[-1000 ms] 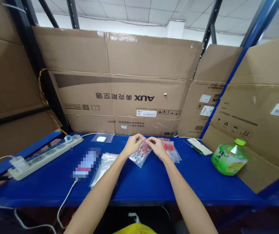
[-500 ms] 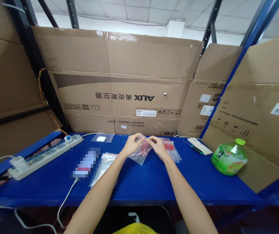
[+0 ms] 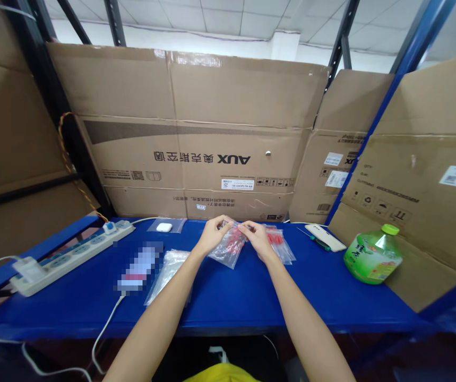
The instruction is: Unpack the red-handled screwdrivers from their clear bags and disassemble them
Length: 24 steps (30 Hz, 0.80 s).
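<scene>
Between my hands is a clear plastic zip bag (image 3: 228,249) with small red pieces showing through it; what exactly they are I cannot make out. My left hand (image 3: 213,233) pinches the bag's top edge on the left, and my right hand (image 3: 255,236) pinches it on the right. Just beyond my right wrist lie more clear bags with red contents (image 3: 281,246). By my left forearm rests a stack of clear plastic bags (image 3: 169,273), partly covered by the arm.
On the blue table (image 3: 235,307) a phone with a blurred screen (image 3: 139,268) is plugged into a cable. A power strip (image 3: 76,257) runs along the left. A white case (image 3: 164,227) lies at the back. Rightward are a screwdriver (image 3: 320,243), a white block (image 3: 325,236) and a green bottle (image 3: 373,257).
The hands have shifted very slightly on the bag's top edge, with the fingertips a little farther apart. The whole view has drifted slightly; the other things lie as before.
</scene>
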{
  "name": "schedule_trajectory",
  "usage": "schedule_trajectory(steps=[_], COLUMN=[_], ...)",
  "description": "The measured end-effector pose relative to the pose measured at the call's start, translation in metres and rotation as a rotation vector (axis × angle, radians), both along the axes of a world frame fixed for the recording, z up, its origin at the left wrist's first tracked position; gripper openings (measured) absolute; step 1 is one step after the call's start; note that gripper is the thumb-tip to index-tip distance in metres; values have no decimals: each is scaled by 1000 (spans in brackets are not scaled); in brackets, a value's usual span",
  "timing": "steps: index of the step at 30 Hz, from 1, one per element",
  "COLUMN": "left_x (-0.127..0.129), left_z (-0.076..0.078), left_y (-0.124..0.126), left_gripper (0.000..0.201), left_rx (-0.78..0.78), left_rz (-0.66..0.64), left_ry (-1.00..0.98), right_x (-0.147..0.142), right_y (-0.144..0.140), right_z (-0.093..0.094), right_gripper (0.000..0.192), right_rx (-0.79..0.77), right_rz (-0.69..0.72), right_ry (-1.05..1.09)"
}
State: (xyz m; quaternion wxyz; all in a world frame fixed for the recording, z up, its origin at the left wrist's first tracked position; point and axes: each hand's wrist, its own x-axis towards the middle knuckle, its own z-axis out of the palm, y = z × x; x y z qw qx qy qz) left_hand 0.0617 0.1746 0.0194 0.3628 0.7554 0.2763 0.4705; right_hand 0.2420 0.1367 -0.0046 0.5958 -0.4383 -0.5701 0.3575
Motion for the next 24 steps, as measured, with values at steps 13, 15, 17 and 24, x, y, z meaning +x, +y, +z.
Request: schedule_trajectory(steps=[13, 15, 17, 24], left_x=[-2, -3, -4, -7], left_z=[-1, -1, 0, 1], left_y=[4, 4, 4, 8], left_gripper=[30, 31, 33, 45], left_rx=[-33, -41, -51, -95], left_rz=[68, 75, 70, 86], left_ry=[-24, -29, -34, -37], right_x=[0, 0, 0, 1], right_y=[2, 2, 2, 1], right_z=[0, 0, 1, 3], right_gripper=[45, 46, 47, 46], right_rx=[-20, -24, -27, -21], right_rz=[-25, -28, -36, -37], right_ry=[43, 52, 57, 48])
